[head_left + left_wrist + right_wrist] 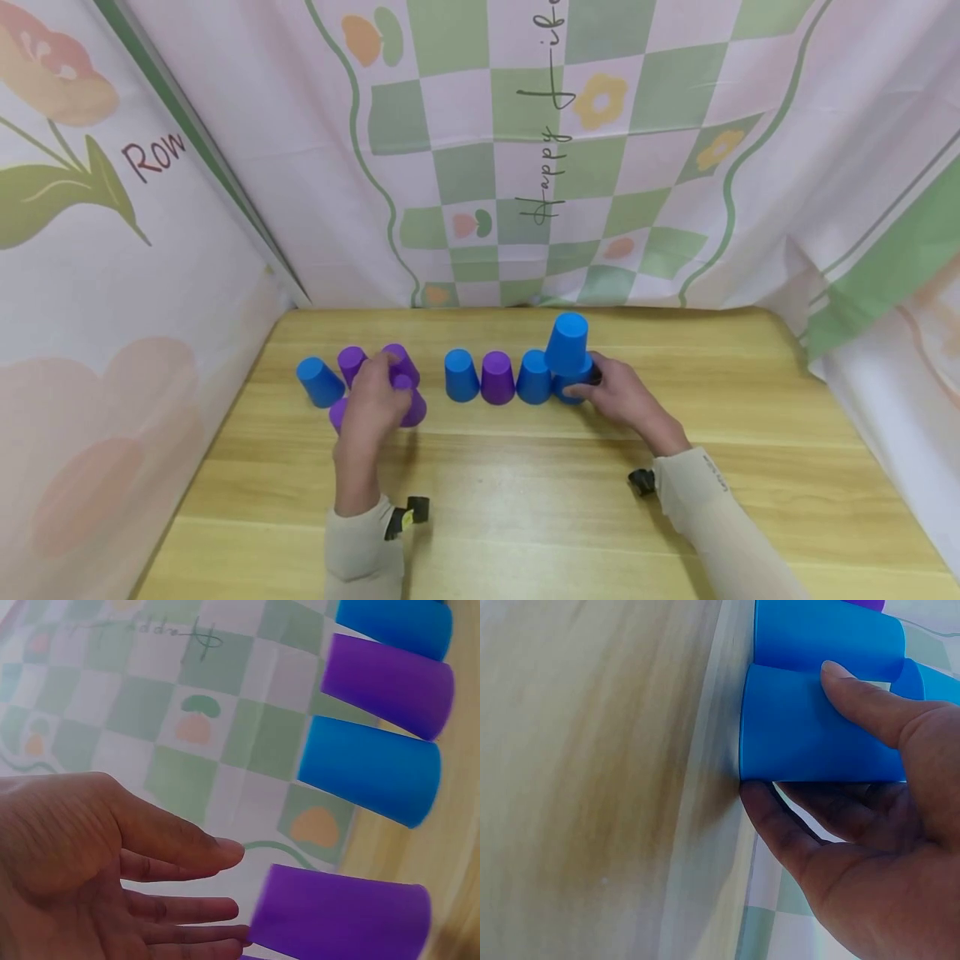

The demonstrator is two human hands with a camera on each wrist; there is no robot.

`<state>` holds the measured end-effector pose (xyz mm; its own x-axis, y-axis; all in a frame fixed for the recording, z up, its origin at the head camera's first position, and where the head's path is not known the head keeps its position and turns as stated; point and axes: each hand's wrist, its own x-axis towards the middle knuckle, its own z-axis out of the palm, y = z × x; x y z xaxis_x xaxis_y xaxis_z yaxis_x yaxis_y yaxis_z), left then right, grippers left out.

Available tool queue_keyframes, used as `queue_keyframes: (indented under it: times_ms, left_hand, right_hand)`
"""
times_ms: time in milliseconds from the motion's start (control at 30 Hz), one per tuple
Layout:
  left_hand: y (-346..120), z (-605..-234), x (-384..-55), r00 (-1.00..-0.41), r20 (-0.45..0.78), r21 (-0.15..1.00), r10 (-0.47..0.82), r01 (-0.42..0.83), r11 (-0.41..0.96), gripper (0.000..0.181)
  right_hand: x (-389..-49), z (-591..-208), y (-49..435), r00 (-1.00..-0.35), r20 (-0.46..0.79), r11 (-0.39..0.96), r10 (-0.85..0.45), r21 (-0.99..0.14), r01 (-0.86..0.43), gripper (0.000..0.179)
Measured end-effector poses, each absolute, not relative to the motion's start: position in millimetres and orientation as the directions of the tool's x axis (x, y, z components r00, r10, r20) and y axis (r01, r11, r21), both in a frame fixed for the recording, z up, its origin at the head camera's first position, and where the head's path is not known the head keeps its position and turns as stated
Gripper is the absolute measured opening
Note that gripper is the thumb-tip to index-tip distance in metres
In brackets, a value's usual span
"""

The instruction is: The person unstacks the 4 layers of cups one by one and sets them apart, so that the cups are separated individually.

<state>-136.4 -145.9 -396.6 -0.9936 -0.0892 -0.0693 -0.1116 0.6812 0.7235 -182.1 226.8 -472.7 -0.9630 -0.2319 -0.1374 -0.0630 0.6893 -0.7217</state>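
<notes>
My left hand point(378, 400) hovers among a group of purple cups, its thumb and fingers extended. In the left wrist view the fingertips reach right to the base of an upside-down purple cup point(341, 911), not wrapped round it. Over on the right, my right hand point(618, 390) grips the end blue cup point(817, 724) of a row, thumb on the near side and fingers on the outer side. Another blue cup point(567, 343) stands upside down on top, at that end of the row. Part of the gripped cup is hidden behind the hand and the upper cup.
Left of the gripped cup the row holds a blue cup point(534, 377), a purple cup point(497, 379) and another blue cup point(461, 375). A further blue cup point(321, 382) stands left of the purple group. Behind the wooden table point(495, 500) hangs a checked curtain point(525, 150).
</notes>
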Motion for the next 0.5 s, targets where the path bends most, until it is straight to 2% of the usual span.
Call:
queue_keyframes:
  times_ms: [267,500]
  left_hand:
    - [-138.7,-380.3,-135.6,-0.997,0.032,0.740,-0.069,-0.023,0.672,0.049]
    - [-118.6,-378.0,-146.9,-0.971,0.232,0.803,0.063,0.228,0.551,0.045]
  right_hand:
    - [-183.0,-472.3,226.0,-0.964,-0.133,0.683,-0.230,-0.728,-0.062,0.056]
    - [-183.4,-473.5,227.0,-0.963,-0.132,0.686,-0.235,-0.725,-0.068,0.056]
